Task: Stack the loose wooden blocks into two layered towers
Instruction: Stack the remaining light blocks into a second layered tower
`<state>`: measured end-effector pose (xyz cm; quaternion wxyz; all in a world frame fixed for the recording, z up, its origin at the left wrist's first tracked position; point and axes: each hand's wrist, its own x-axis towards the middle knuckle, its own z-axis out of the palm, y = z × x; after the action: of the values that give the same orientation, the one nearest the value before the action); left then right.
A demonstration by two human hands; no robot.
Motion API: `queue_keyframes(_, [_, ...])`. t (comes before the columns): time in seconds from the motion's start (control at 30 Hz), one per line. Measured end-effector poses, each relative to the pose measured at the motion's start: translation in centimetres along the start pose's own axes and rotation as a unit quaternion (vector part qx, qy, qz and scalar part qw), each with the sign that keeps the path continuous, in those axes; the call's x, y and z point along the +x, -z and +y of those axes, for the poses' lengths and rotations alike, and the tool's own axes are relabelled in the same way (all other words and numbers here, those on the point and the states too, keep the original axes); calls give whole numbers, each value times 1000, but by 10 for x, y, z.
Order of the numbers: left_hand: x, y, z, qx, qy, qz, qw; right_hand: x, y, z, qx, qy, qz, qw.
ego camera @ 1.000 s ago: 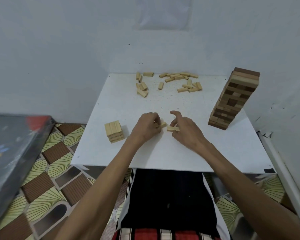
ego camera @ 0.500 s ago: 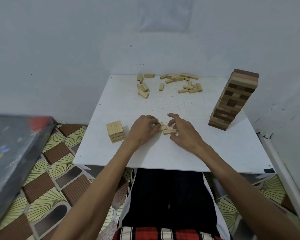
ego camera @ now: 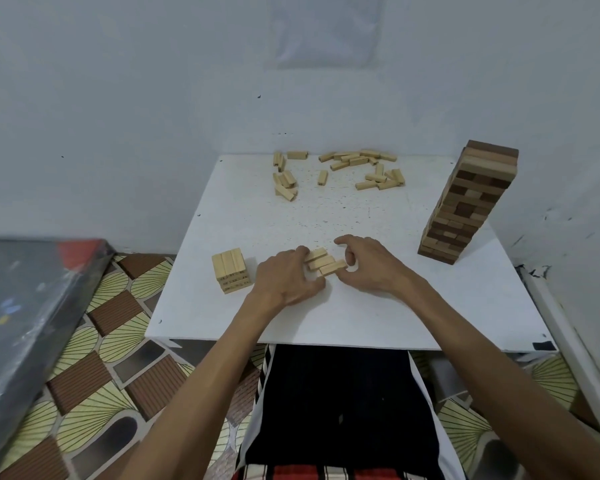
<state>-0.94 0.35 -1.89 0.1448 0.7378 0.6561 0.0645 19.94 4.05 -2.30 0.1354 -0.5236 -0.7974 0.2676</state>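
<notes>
Three pale wooden blocks [ego camera: 324, 261] lie side by side in a row near the middle of the white table [ego camera: 361, 317]. My left hand [ego camera: 288, 280] grips the row's left ends with curled fingers. My right hand [ego camera: 369, 265] pinches the right ends, index finger raised. A short pale tower [ego camera: 231, 270] of stacked layers stands left of my hands. A tall tower [ego camera: 465, 202] of brown and pale blocks stands at the right side. Several loose pale blocks [ego camera: 340, 171] are scattered along the far edge.
The table sits against a white wall behind and to the right. A dark flat box [ego camera: 21, 317] lies on the patterned floor mat [ego camera: 108, 375] to the left. My lap is under the near table edge.
The two separate blocks between my hands have been pushed together with a third into one neat row. My hands have closed in on both ends of it.
</notes>
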Motion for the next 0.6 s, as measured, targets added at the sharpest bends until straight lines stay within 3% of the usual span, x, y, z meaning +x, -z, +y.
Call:
queue_keyframes(0.2, [16, 3, 6, -77, 3, -16, 997, 21, 12, -10, -20, 35, -92, 995])
queue_keyframes(0.6, [37, 16, -6, -80, -33, -108, 990, 33, 16, -3, -30, 63, -114, 991])
